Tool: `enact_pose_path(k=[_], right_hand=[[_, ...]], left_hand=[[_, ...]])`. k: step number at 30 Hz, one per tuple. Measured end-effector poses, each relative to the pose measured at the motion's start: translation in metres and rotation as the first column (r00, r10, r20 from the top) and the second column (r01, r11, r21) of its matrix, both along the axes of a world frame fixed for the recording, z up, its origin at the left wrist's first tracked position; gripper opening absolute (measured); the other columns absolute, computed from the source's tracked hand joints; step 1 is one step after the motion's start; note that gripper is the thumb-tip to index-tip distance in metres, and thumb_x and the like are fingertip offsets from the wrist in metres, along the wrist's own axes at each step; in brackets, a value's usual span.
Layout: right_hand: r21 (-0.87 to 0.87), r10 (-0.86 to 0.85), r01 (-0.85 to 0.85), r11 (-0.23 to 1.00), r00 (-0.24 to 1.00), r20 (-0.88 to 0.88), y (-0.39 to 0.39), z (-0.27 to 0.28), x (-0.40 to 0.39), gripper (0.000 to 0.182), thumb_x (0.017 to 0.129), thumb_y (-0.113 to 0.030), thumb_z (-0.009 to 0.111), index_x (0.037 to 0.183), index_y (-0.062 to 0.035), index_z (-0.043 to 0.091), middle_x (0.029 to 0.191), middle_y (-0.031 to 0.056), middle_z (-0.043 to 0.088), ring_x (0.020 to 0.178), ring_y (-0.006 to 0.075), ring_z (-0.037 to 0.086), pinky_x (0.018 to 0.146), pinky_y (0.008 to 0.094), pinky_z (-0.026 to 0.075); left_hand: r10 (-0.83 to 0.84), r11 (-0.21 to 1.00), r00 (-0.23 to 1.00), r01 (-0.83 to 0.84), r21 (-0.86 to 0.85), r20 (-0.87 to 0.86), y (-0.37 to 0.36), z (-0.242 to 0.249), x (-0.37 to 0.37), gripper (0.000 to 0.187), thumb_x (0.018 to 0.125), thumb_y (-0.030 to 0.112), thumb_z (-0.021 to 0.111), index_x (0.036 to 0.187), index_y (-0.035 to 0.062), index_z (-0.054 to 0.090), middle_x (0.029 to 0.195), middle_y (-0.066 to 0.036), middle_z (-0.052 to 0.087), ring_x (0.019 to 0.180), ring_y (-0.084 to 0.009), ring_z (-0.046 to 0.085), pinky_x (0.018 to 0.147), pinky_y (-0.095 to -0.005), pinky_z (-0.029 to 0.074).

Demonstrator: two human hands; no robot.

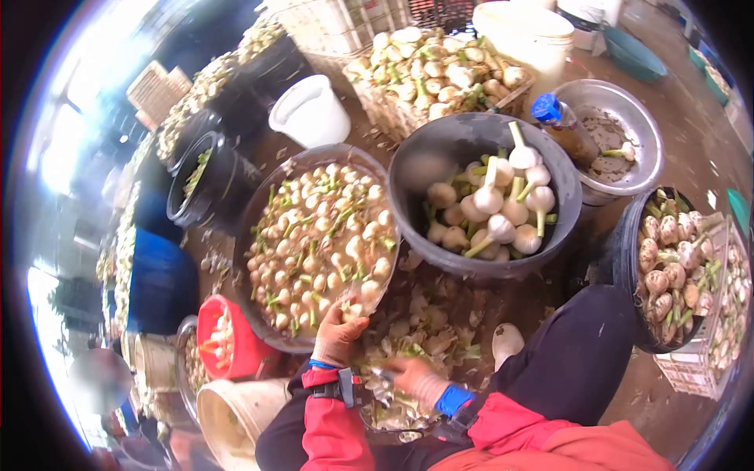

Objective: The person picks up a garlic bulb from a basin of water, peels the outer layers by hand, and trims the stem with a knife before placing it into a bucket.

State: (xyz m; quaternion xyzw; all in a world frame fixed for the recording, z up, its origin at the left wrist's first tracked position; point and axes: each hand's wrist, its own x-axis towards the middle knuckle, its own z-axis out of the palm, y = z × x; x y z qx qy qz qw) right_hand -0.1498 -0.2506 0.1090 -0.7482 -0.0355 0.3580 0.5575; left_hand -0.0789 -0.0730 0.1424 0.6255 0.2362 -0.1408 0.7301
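My left hand (339, 339), in an orange-brown glove, is closed around a pale garlic bulb (352, 309) at the near rim of a wide basin (385, 302). Small garlic bulbs with green stems float in murky water there. My right hand (418, 380), also gloved, is curled just right of the left hand, above a pile of garlic peelings (428, 334). A small greyish thing pokes out from its fingertips, too blurred to name. Beyond my hands a black tub (485, 271) holds large, clean white garlic bulbs (491, 196) with trimmed stems.
A crate of unpeeled garlic (428, 74) stands at the back, beside a white bucket (310, 114). To the right are a metal basin (648, 149) with a blue-capped bottle (569, 133) and a black bucket of garlic (667, 275). A red container (255, 349) sits left.
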Motion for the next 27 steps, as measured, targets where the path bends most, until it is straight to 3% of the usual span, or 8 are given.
enact_pose_path(k=[3, 6, 8, 11, 15, 19, 26, 27], right_hand=[[0.184, -0.366, 0.329, 0.926, 0.902, 0.228, -0.002, -0.008, 0.001, 0.024, 0.081, -0.013, 0.062, 0.105, -0.0092, 0.064, 0.1, 0.0087, 0.066, 0.091, 0.0194, 0.063, 0.082, 0.0281, 0.047], [0.548, -0.579, 0.463, 0.697, 0.814, 0.048, -0.006, 0.014, 0.004, 0.035, 0.078, 0.005, 0.057, 0.112, -0.0046, 0.061, 0.104, 0.0079, 0.065, 0.098, 0.0171, 0.061, 0.086, 0.0262, 0.046], [0.547, -0.505, 0.406, 0.732, 0.862, 0.036, -0.012, 0.026, 0.001, 0.037, 0.078, 0.005, 0.059, 0.114, -0.0035, 0.059, 0.105, 0.0081, 0.064, 0.097, 0.0158, 0.06, 0.086, 0.0255, 0.046], [0.5, -0.362, 0.309, 0.809, 0.932, 0.01, -0.02, 0.049, -0.003, 0.039, 0.08, 0.003, 0.061, 0.118, -0.003, 0.057, 0.106, 0.0083, 0.063, 0.096, 0.0135, 0.059, 0.084, 0.0244, 0.047], [0.508, -0.253, 0.246, 0.825, 0.966, -0.057, -0.01, 0.042, -0.009, 0.038, 0.084, -0.001, 0.061, 0.121, -0.0038, 0.055, 0.105, 0.0074, 0.064, 0.091, 0.011, 0.059, 0.078, 0.0236, 0.048], [0.43, -0.225, 0.174, 0.886, 0.972, 0.072, -0.007, 0.035, -0.011, 0.036, 0.084, 0.001, 0.058, 0.119, -0.0043, 0.056, 0.106, 0.0091, 0.064, 0.094, 0.0139, 0.06, 0.08, 0.0252, 0.048], [0.201, -0.236, 0.189, 0.961, 0.942, 0.241, -0.007, 0.03, -0.011, 0.036, 0.083, 0.0, 0.057, 0.118, -0.0038, 0.055, 0.108, 0.0127, 0.063, 0.099, 0.0184, 0.06, 0.085, 0.0288, 0.046], [0.201, -0.236, 0.19, 0.961, 0.942, 0.24, -0.009, 0.034, -0.01, 0.036, 0.083, 0.0, 0.057, 0.118, -0.0038, 0.055, 0.108, 0.0127, 0.063, 0.099, 0.0184, 0.06, 0.085, 0.0288, 0.046]], left_hand=[[0.041, 0.995, 0.978, -0.022, -0.095, 0.202, -0.025, 0.031, -0.049, 0.068, 0.069, -0.006, 0.071, 0.13, 0.0013, 0.042, 0.11, -0.003, 0.054, 0.101, -0.0139, 0.052, 0.089, -0.0255, 0.041], [0.11, 0.994, 0.975, -0.108, -0.025, 0.195, -0.049, 0.039, -0.092, 0.069, 0.069, -0.009, 0.068, 0.132, 0.0, 0.041, 0.111, -0.005, 0.056, 0.098, -0.0135, 0.054, 0.087, -0.0247, 0.044], [0.144, 0.989, 0.976, -0.149, 0.017, 0.164, -0.064, 0.043, -0.112, 0.066, 0.071, -0.007, 0.07, 0.13, -0.0016, 0.043, 0.111, -0.005, 0.055, 0.099, -0.0141, 0.055, 0.084, -0.0254, 0.047], [-0.111, 0.701, 0.934, -0.168, 0.693, 0.339, -0.064, 0.016, -0.134, 0.069, 0.063, 0.0, 0.079, 0.126, 0.0018, 0.05, 0.103, -0.005, 0.056, 0.089, -0.0149, 0.058, 0.077, -0.0263, 0.049], [-0.163, 0.333, 0.959, -0.167, 0.928, 0.231, -0.08, 0.044, -0.143, 0.067, 0.056, 0.013, 0.082, 0.118, 0.0092, 0.058, 0.096, -0.011, 0.054, 0.085, -0.0259, 0.059, 0.077, -0.0317, 0.049], [-0.175, 0.218, 0.984, 0.002, 0.976, 0.038, -0.094, 0.055, -0.144, 0.062, 0.059, 0.018, 0.077, 0.118, 0.014, 0.059, 0.094, -0.011, 0.054, 0.086, -0.0284, 0.058, 0.072, -0.0357, 0.049], [-0.268, 0.273, 0.924, -0.199, 0.941, 0.273, -0.087, 0.024, -0.148, 0.065, 0.062, 0.007, 0.075, 0.123, 0.0092, 0.053, 0.098, -0.009, 0.055, 0.087, -0.0229, 0.059, 0.075, -0.0319, 0.049], [-0.142, 0.56, 0.897, -0.275, 0.781, 0.418, -0.086, 0.022, -0.145, 0.063, 0.066, 0.003, 0.073, 0.125, 0.0066, 0.05, 0.099, -0.008, 0.055, 0.087, -0.0202, 0.059, 0.076, -0.03, 0.049]])
